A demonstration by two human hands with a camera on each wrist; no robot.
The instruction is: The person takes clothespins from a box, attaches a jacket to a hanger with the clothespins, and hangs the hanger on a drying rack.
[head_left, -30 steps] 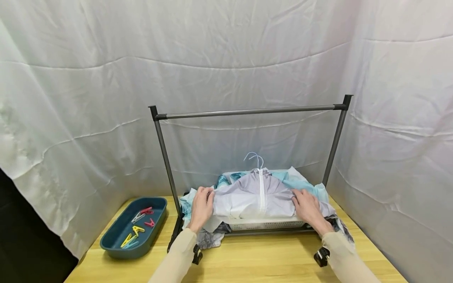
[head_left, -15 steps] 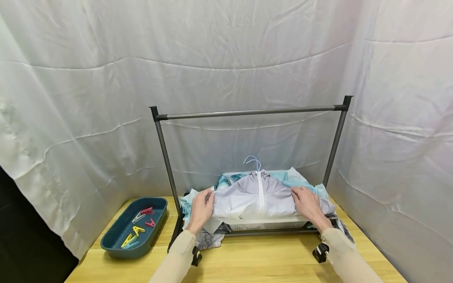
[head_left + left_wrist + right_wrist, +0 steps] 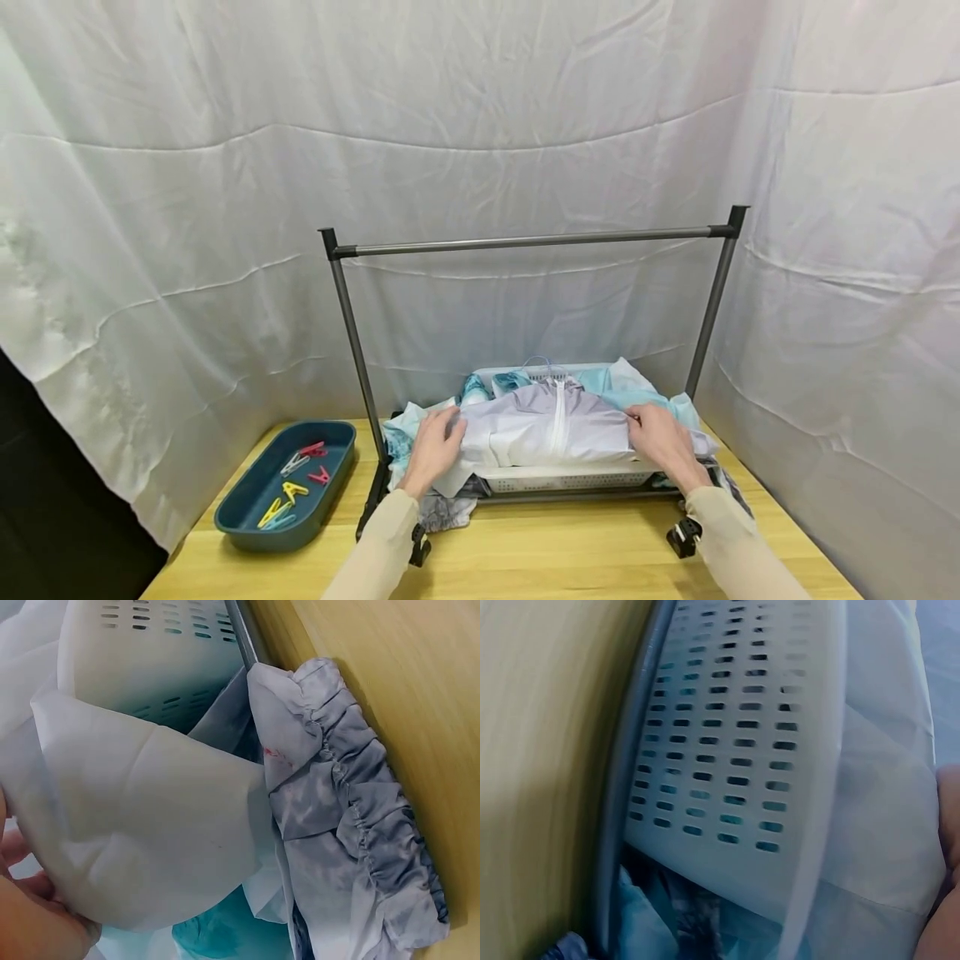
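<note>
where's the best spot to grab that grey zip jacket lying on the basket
Grip the grey zip jacket at its two shoulder edges, coming in from both sides, where the left hand and right hand now rest. It lies flat, zip up, across the white basket, so both edges are exposed.

- The head view is bright and evenly lit, soft light spread by the white backdrop (image 3: 480, 125); shadows stay faint.
- Its edges bow slightly, wide-lens distortion, with a dark corner at lower left.
- The left wrist view is close, sharp on the grey ruffled cloth (image 3: 352, 825), softer at the hand.
- The right wrist view is blurred throughout; the white basket (image 3: 727, 750) smears, and the wooden table (image 3: 540, 750) is out of focus.
</note>
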